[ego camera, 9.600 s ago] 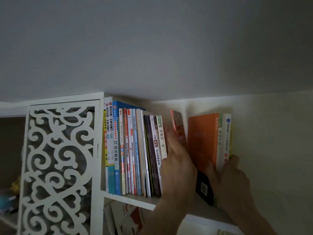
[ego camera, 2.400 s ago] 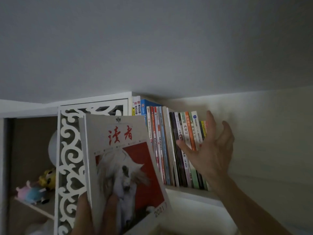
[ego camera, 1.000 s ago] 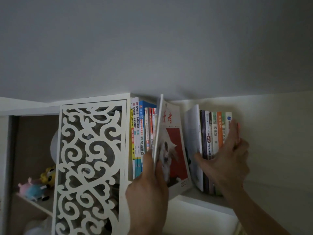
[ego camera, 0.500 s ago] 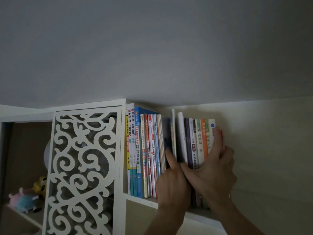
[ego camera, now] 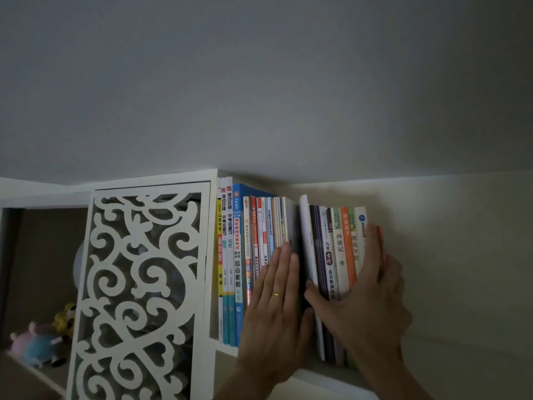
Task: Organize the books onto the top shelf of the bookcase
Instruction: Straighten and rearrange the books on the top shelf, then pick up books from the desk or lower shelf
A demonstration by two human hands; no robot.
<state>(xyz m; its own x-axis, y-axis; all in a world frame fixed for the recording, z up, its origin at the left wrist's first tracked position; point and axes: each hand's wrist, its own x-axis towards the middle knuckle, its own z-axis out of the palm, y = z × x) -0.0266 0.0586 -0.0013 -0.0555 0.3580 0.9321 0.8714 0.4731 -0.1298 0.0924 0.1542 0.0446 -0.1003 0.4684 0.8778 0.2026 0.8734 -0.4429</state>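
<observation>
Fingers of left hand (ego camera: 275, 310) straight and together, palm flat against the spines of the left book group (ego camera: 253, 261), gold ring (ego camera: 277, 294) on one finger. Right hand (ego camera: 364, 301) wraps the right book group (ego camera: 334, 249): thumb at its left face, fingers curled round its right end. Both groups stand upright on the top shelf (ego camera: 326, 376) with a dark gap between them. Spines glossy, thin, multicoloured. White scroll-cut panel (ego camera: 141, 293) to the left; plush toys (ego camera: 43, 339) behind it, lower left.
</observation>
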